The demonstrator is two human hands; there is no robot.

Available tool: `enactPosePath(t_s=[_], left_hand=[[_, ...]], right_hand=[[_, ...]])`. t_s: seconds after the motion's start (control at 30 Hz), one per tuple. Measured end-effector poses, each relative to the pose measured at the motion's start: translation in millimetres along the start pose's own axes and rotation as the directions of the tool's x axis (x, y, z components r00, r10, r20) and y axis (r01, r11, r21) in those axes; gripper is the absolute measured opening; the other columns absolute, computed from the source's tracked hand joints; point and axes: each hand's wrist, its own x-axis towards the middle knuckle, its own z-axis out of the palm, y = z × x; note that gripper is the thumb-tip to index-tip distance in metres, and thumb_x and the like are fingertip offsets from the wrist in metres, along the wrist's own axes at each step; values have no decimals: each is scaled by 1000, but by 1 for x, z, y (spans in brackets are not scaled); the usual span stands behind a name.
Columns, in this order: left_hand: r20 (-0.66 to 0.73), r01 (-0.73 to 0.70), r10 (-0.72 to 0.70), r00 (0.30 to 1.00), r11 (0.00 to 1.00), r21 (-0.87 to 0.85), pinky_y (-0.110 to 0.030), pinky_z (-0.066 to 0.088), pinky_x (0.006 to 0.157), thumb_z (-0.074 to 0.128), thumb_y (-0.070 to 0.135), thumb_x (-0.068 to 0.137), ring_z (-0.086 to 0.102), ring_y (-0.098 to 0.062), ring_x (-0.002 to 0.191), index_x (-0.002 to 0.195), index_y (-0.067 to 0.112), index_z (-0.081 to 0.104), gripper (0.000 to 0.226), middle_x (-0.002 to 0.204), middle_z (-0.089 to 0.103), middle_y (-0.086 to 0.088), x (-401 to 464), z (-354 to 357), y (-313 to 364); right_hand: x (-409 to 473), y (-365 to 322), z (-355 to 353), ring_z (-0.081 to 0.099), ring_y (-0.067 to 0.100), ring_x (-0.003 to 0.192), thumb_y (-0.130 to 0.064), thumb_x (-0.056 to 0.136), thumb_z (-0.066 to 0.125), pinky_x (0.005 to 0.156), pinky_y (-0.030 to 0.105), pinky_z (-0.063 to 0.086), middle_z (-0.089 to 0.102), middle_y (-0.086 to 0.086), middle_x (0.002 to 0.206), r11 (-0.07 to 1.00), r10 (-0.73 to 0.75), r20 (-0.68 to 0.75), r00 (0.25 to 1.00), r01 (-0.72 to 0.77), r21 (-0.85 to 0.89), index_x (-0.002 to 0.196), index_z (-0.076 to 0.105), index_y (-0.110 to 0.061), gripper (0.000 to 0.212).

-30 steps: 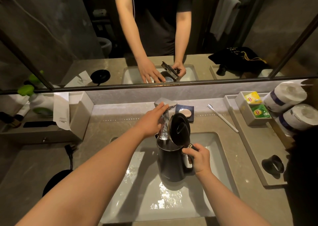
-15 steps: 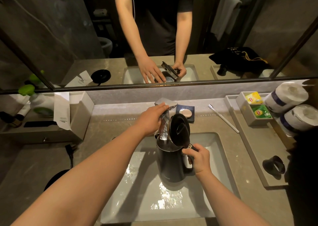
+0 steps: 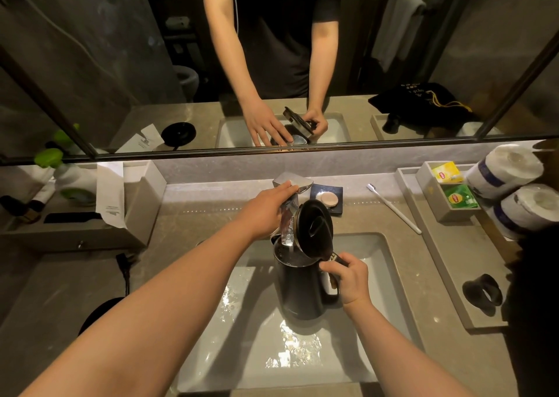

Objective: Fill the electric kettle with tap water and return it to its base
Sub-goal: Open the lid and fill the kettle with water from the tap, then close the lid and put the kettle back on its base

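Standing in the sink, the dark electric kettle is held upright beneath the faucet, its body well inside the basin. The kettle's handle is grasped by the right hand, fingers curled around it and the thumb near the top by the hinge. The lid is tipped open toward the right, standing almost upright above the rim. A thin stream of water is seen falling from the spout into the open mouth of the kettle, and a water surface can be made out inside. The left hand is laid over the faucet lever, fingers extended across its flat metal top rather than clenched. Wet glints are scattered over the basin floor in front of the kettle.

On the counter to the left, the round black kettle base is partly hidden behind the left forearm, with its black cord running up toward the wall. Behind the faucet a small dark soap dish holds a round soap. A white toothbrush lies diagonally to the right of the sink. Further right, a grey tray carries a box of tea bags, with two wrapped paper rolls just beside it. Both arms and the kettle are reflected in the mirror above.
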Motion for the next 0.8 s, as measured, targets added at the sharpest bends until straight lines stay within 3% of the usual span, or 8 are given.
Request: enactPosePath(t_s=[0.23,0.4,0.57,0.63,0.7,0.8], left_hand=[[13,-3,3,1000,1000,7,-47,30,112,49,5,90,26,-24,143,148,31,29,66,159,24,3,-2,-2,1],[-5,-9,10,1000,990,140,-47,33,110,46,-2,88,28,-25,142,148,34,26,73,159,23,5,-2,0,1],[123,-134,96,988,924,358,-46,29,111,47,6,90,21,-26,144,150,35,20,72,161,14,6,0,5,-1],[143,-93,59,988,965,245,-46,28,112,46,3,89,22,-25,144,150,33,24,71,161,17,6,1,7,-3],[120,18,-15,993,1000,-22,-43,28,113,41,-3,89,27,-25,142,147,29,33,66,158,27,1,2,3,-1],[-106,76,-133,985,901,-428,-30,35,104,43,15,97,44,-20,132,139,24,48,43,144,50,-3,-5,-5,12]], right_hand=[[-2,0,1,37,22,49,-23,46,81,51,29,32,42,1,45,1000,-6,14,1000,6,5,46,52,-17,30],[-2,0,-1,38,22,49,-26,45,82,48,28,34,44,3,47,1000,-9,17,1000,9,1,55,57,-7,34],[-3,-1,-5,39,22,48,-26,47,81,49,28,34,44,1,46,1000,-10,15,1000,10,-8,49,54,-16,30],[-3,-1,-6,38,22,48,-26,45,82,49,28,33,42,1,45,1000,-13,14,1000,13,-10,47,51,-18,31],[-5,-2,-9,38,21,47,-26,44,82,49,27,33,42,1,45,1000,-18,17,1000,19,-16,46,51,-19,32],[-10,-4,-13,40,21,46,-26,45,82,50,27,35,43,-1,45,998,-39,34,999,40,-41,45,50,-20,33]])
